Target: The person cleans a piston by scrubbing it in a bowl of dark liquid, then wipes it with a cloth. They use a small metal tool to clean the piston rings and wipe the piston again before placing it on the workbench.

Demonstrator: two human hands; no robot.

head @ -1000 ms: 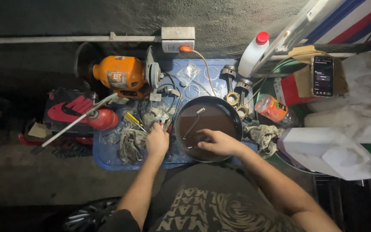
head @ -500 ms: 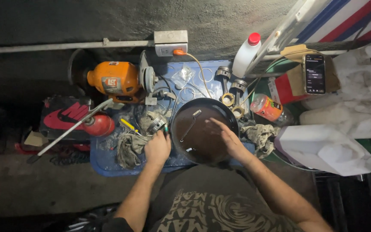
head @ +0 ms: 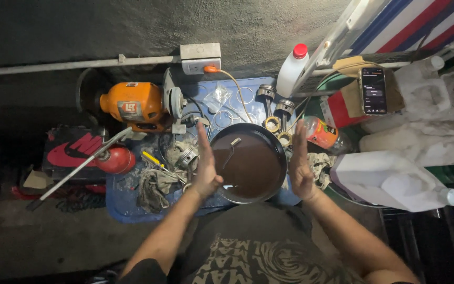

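A round dark pan (head: pixel 248 163) of brown liquid sits on a blue tray (head: pixel 127 208) in front of me, with a small metal part (head: pixel 229 150) lying in it. My left hand (head: pixel 205 165) is held flat and upright at the pan's left rim, fingers stretched out, holding nothing. On the pan's right side my right hand (head: pixel 299 165) is raised the same way, palm facing inward. Both hands look wet and dirty. Neither hand touches the pan.
An orange bench grinder (head: pixel 135 105) stands at the back left. Two pistons with rods (head: pixel 275 108), piston rings, rags (head: pixel 156 181) and a screwdriver (head: pixel 153 159) lie on the tray. A white bottle (head: pixel 291 71), a phone (head: pixel 373 90), plastic jugs (head: pixel 390 179) and a red extinguisher (head: pixel 114 159) surround it.
Both hands have lifted from the pan's rim and liquid and now stand open and upright on either side of it. The camera view has shifted slightly.
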